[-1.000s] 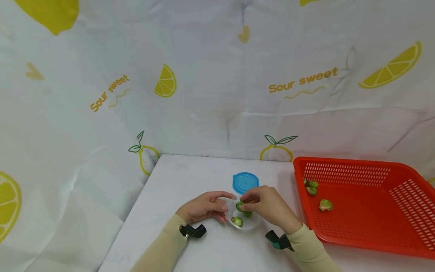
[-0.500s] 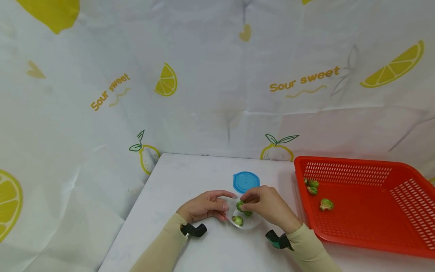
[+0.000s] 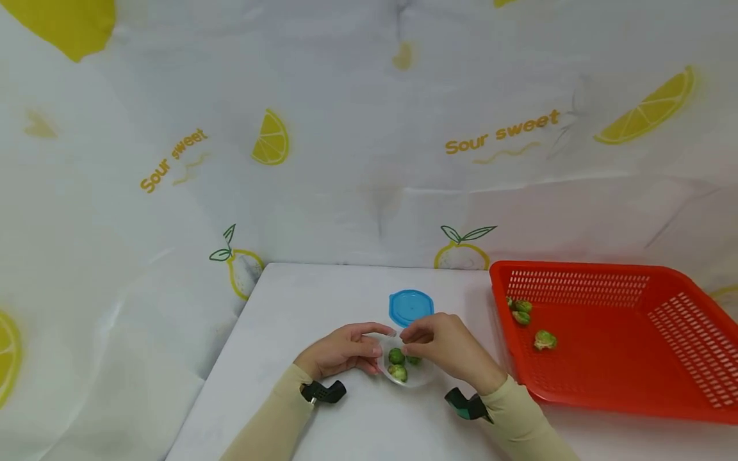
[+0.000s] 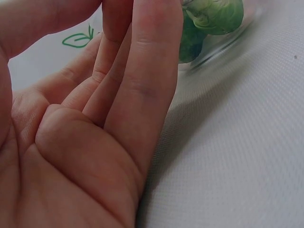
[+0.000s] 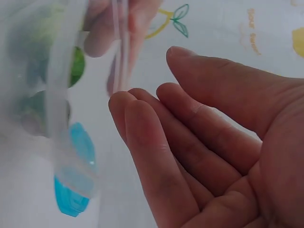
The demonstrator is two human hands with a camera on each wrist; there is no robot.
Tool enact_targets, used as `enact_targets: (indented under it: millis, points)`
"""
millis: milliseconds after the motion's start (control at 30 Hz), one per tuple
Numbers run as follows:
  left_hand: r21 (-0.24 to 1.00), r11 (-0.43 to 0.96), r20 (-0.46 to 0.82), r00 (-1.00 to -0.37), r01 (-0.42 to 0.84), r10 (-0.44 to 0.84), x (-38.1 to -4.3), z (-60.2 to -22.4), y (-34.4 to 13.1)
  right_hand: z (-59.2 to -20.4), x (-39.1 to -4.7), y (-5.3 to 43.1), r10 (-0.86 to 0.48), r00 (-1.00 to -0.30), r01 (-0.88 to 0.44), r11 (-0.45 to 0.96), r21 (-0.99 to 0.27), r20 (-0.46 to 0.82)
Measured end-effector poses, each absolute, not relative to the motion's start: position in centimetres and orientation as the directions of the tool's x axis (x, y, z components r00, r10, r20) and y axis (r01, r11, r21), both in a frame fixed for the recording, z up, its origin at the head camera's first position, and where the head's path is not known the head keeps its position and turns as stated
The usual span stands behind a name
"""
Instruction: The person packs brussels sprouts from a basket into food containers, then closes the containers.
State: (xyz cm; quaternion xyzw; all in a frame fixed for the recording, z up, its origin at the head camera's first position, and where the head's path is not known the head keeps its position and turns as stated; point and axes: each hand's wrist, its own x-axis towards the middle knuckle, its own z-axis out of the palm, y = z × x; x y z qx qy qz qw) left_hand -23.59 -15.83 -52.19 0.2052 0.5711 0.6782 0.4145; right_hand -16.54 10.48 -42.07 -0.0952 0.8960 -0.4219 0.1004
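Observation:
My left hand [image 3: 341,350] grips the left rim of a small clear plastic container [image 3: 416,380], with its thumb and fingers about the wall. Inside the container lie three Brussels sprouts [image 3: 398,372], two on the left and one partly hidden by my right fingers. My right hand [image 3: 455,349] hovers at the container's right side. In the right wrist view, the fingers [image 5: 154,142] and thumb are apart, with nothing between them, beside the translucent container wall [image 5: 58,102]. The left wrist view shows sprouts [image 4: 218,14] behind my left fingers.
A blue lid [image 3: 411,307] lies on the white table [image 3: 323,294] just behind the container. To the right stands a red plastic basket [image 3: 611,358] with several Brussels sprouts [image 3: 544,340] near its left wall. A lemon-print sheet [image 3: 346,192] hangs behind the table.
My right hand has let go of a Brussels sprout, which now rests in the container beside the others. The left hand keeps its hold. The head view has shifted slightly.

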Motion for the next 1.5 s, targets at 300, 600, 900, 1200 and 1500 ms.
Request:
enact_targets:
  millis: [300,600,900,1200,1500]
  points:
    - [0.947,-0.020,-0.180,-0.584,-0.319,0.791,-23.3,-52.1,-16.0,-38.0,-14.9,12.8,-0.314,-0.949,-0.217,0.635,-0.742,0.009]
    - [0.951,0.004,-0.197,-0.593,-0.310,0.781,-23.4,-51.9,-15.6,-34.1,-14.6,19.1,-0.240,-0.970,-0.205,0.755,-0.623,0.029]
    - [0.946,-0.011,-0.192,-0.590,-0.324,0.784,-23.3,-52.1,-15.5,-34.5,-17.3,27.1,-0.170,-0.985,-0.122,0.832,-0.541,-0.039]
    - [0.948,-0.021,-0.181,-0.593,-0.318,0.785,-23.3,-52.2,-15.7,-37.4,-20.3,31.9,-0.142,-0.979,-0.037,0.832,-0.554,-0.148]
    - [0.947,-0.026,-0.172,-0.576,-0.319,0.799,-23.0,-51.9,-15.6,-40.4,-22.9,34.1,-0.110,-0.962,0.053,0.824,-0.564,-0.251]
